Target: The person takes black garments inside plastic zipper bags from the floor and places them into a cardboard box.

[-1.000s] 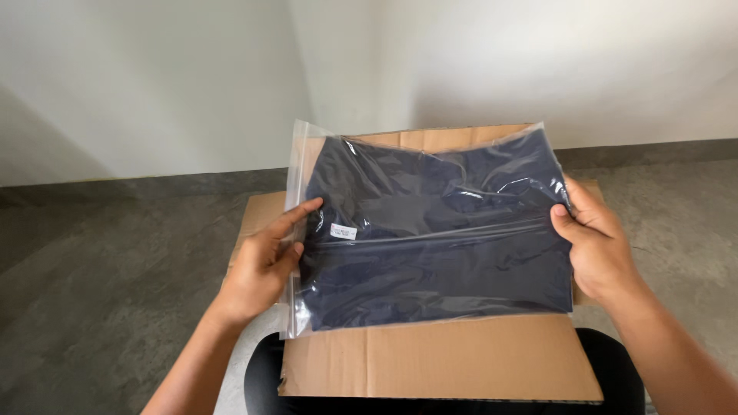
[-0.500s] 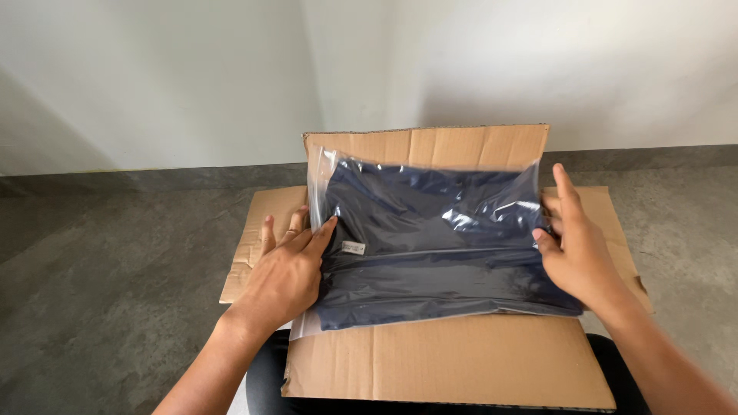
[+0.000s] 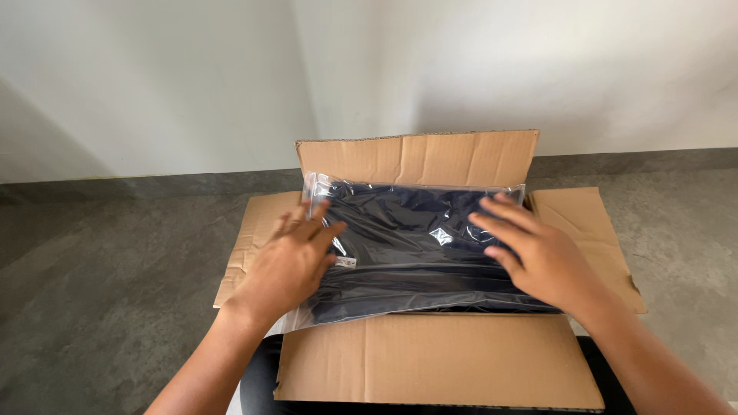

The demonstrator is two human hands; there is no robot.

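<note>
A dark navy folded garment in a clear plastic bag (image 3: pixel 415 230) lies in the mouth of an open brown cardboard box (image 3: pixel 419 157). My left hand (image 3: pixel 292 265) rests flat on the bag's left part, fingers spread. My right hand (image 3: pixel 538 257) presses flat on its right part, fingers spread and pointing left. Neither hand grips the bag. The bag's left edge sticks out over the box's left side. The inside of the box under the bag is hidden.
The box's four flaps stand open: back flap upright, near flap (image 3: pixel 430 361) towards me, side flaps (image 3: pixel 257 230) (image 3: pixel 584 230) lying outwards. The box sits on a grey stone floor (image 3: pixel 100 307) close to a white wall (image 3: pixel 154 84). My dark-clothed legs show under the near flap.
The bagged garment was held up by its two sides above the box; it has come down into the box opening. Both hands let go of its edges and now lie flat on top.
</note>
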